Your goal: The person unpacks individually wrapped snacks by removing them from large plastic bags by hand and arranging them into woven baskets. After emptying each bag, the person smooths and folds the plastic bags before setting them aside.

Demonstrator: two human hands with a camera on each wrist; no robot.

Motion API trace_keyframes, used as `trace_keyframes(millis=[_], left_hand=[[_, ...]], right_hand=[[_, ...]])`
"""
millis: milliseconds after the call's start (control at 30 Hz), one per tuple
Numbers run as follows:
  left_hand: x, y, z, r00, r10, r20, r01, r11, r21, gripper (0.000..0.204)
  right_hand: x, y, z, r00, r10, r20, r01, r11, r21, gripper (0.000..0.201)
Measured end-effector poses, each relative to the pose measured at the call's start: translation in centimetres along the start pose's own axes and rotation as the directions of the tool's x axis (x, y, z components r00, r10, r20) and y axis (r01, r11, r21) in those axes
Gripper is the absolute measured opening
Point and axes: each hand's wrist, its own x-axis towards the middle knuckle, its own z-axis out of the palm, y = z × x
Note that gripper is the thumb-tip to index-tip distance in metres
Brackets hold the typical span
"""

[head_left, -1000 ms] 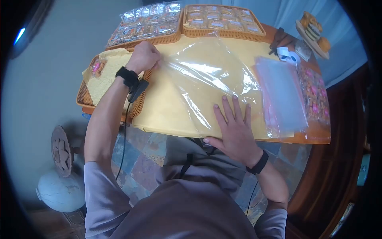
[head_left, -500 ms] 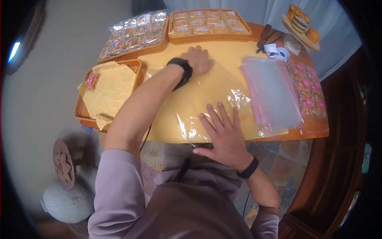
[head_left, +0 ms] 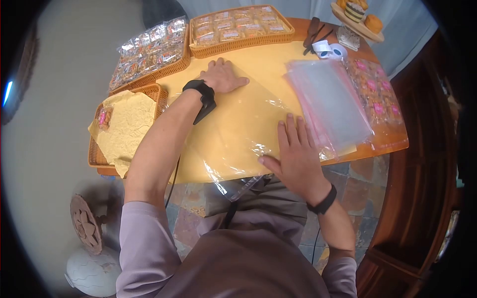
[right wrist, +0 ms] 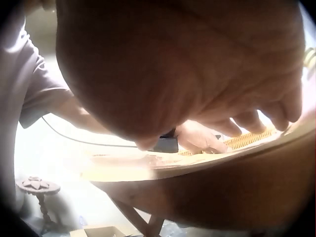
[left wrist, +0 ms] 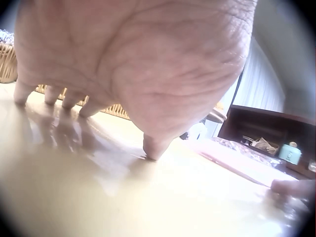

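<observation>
The person is leaning over the desk (head_left: 370, 54), and I'd judge the step in hand to be smoothing flat a large clear film (head_left: 233, 129) over the yellow sheet (head_left: 278, 55). Taking twelve o'clock as the desk's far side and the middle of the sheet as the dial's centre, the left hand (head_left: 222, 77) is just short of twelve and the right hand (head_left: 299, 161) near half past four. The film lies between them and reaches down to six, where one corner droops past the desk's near edge, over the lap.

The left wrist view shows the left fingers (left wrist: 69, 100) spread, standing on their tips with the palm raised and the glossy film beneath; they hold nothing. The right fingers (head_left: 292, 129) are straight and fairly close together, the thumb out towards ten; they grip nothing that I can see. They lie over the film's right side, though how hard they press I cannot tell.

The next move, to my eye, calls for one hand to anchor the film while the other draws that drooping corner square. At three sits the stack of pink-edged bags (head_left: 330, 107), just beside the right fingertips; at nine, the paper-lined basket (head_left: 161, 99) holds one packet (head_left: 104, 117).
</observation>
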Motion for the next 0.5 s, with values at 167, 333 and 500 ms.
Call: trace_keyframes(millis=[167,333,500], left_hand=[[-0.2,-2.0,0.2,0.969,0.188,-0.163,-0.201,0.978,-0.065,0.077],[-3.3,-8.8,-0.8,0.844,0.220,-0.490,-0.361,0.907,-0.216,0.060],[-11.7,-8.7,0.4,0.956,0.293,-0.014,-0.293,0.956,0.023,0.038]], right_hand=[[-2.0,-0.5,-0.8,0.999,0.005,0.046,-0.005,1.000,-0.003,0.086],[-3.3,-2.5,-3.0,0.998,-0.022,0.066,0.023,1.000,-0.017,0.090],[-3.8,-3.5,-1.7,0.979,-0.096,0.182,0.102,0.994,-0.024,0.088]])
